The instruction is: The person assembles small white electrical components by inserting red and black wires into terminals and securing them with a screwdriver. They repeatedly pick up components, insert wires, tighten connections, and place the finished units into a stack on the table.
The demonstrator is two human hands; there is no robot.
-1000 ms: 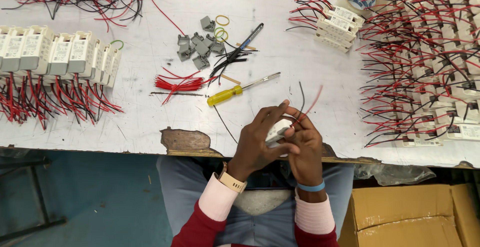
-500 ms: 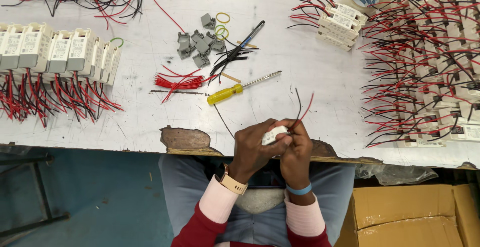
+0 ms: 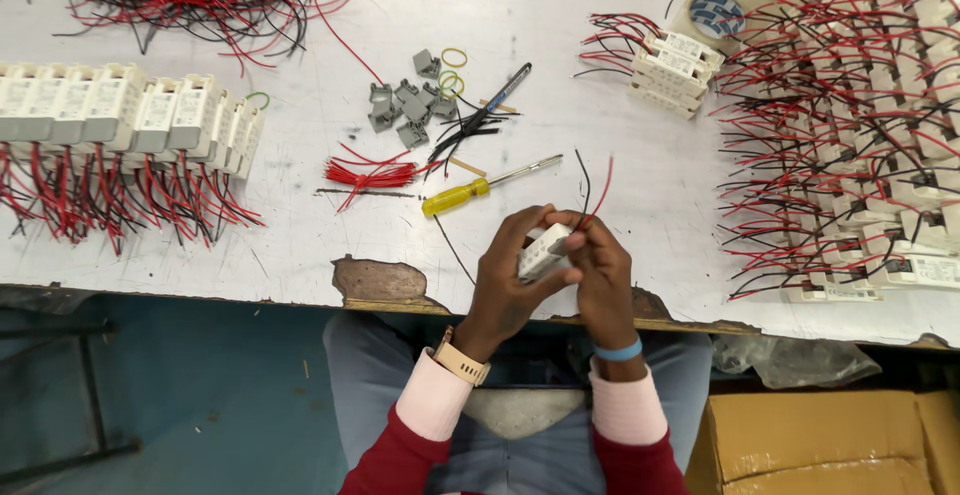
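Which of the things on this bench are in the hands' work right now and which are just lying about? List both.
In the work:
- small white module, held between left hand and right hand
- its red and black wires, rising from the right hand's fingers

Lying about:
- yellow-handled screwdriver
- bundle of short red wires
- grey clips
- row of wired white modules
- cardboard box

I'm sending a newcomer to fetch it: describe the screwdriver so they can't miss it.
Start from the white worktable, just beyond the left hand and right hand. The screwdriver lies between the bundle of red wires and those hands. It alone has a yellow handle.
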